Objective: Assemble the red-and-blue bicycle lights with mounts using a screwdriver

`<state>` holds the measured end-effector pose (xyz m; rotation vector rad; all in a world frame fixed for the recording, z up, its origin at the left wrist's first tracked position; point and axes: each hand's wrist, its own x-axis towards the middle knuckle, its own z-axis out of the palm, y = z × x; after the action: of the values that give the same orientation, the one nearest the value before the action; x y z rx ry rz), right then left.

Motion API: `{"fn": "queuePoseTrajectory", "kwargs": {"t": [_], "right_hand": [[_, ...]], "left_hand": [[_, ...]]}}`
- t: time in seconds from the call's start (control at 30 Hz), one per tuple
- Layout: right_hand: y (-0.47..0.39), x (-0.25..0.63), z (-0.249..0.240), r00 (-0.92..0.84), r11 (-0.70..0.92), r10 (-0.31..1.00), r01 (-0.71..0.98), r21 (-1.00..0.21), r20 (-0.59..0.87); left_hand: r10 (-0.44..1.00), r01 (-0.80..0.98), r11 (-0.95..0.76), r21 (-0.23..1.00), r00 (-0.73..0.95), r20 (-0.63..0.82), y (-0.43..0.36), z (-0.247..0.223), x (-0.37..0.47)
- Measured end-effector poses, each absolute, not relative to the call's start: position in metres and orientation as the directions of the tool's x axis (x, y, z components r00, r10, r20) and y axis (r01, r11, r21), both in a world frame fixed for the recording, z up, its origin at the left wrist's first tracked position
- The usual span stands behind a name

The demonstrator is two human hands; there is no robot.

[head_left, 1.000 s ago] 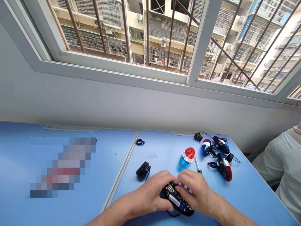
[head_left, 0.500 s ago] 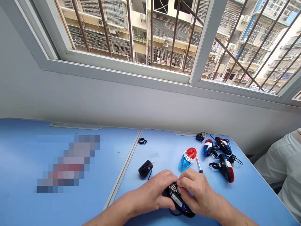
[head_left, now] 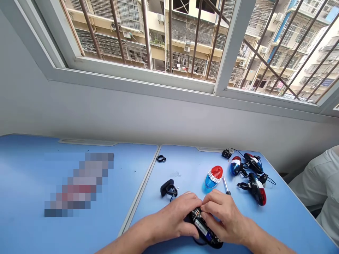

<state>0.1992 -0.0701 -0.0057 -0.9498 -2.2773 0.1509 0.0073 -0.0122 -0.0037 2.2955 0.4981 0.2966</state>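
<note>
The open black housing (head_left: 215,243) sits at the near side of the blue bench (head_left: 278,215), between the person's two hands, its small electronic parts and a silver battery (head_left: 200,225) facing up. The left hand (head_left: 182,216) grips it from the left, thumb and fingers spread around its end, the thumb along the near side. The right hand (head_left: 225,218) bends over its far side with thumb and index finger drawn together near the top end; whether they pinch something small there cannot be told. A black cable (head_left: 199,242) curves out beneath. Beyond the hands lies a red-and-blue lens cover (head_left: 214,177), with a screwdriver (head_left: 226,186) just to its right, its tip pointing away. Farther right, red, white and blue lights (head_left: 256,188) with black clamps are grouped together, near a small black switch box (head_left: 226,153). To the left are a black bracketed part (head_left: 168,188) and, farther back, a black ring clamp (head_left: 161,158).
</note>
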Motion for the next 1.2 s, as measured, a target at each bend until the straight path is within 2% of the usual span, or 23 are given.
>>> {"fn": "queuePoseTrajectory", "kwargs": {"t": [0.47, 0.73, 0.83, 1.03, 1.2], "right_hand": [[-0.070, 0.199, 0.000, -0.547, 0.760, 0.643, 0.546, -0.353, 0.536], [-0.076, 0.205, -0.004, -0.597, 0.743, 0.644, 0.637, -0.204, 0.478], [-0.076, 0.205, -0.004, -0.588, 0.740, 0.652, 0.631, -0.233, 0.479], [-0.072, 0.205, -0.005, -0.520, 0.712, 0.695, 0.589, -0.382, 0.496], [-0.072, 0.208, -0.002, -0.485, 0.597, 0.800, 0.697, -0.396, 0.353]], "left_hand": [[0.406, 0.202, -0.647, 0.735, 0.907, 0.108, -0.014, -0.006, 0.007], [0.438, 0.247, -0.646, 0.723, 0.895, 0.085, -0.008, -0.009, 0.004], [0.441, 0.255, -0.646, 0.719, 0.894, 0.080, -0.006, -0.009, 0.004], [0.490, 0.298, -0.685, 0.664, 0.864, 0.117, -0.004, -0.012, 0.005], [0.617, 0.381, -0.684, 0.622, 0.757, 0.214, -0.003, -0.017, 0.004]]}}
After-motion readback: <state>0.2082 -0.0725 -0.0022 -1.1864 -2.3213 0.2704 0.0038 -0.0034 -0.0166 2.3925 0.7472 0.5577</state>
